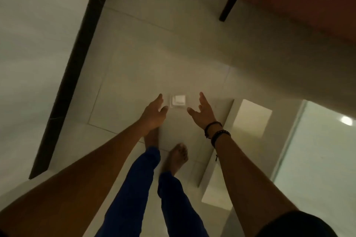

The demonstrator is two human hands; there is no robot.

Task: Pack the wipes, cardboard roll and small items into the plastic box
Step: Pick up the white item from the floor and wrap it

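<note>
While both hands reach over floor, left hand [154, 113] and right hand [203, 112] flank small white square [178, 100], fingers apart, empty. Looks light, flat, rigid: pinch opposite edges.

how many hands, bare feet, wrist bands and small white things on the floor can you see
hands: 2, left hand and right hand, both open and empty
bare feet: 2
wrist bands: 2
small white square item on floor: 1
total: 7

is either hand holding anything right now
No, the left hand and right hand are both open and empty above the tiled floor.
</note>
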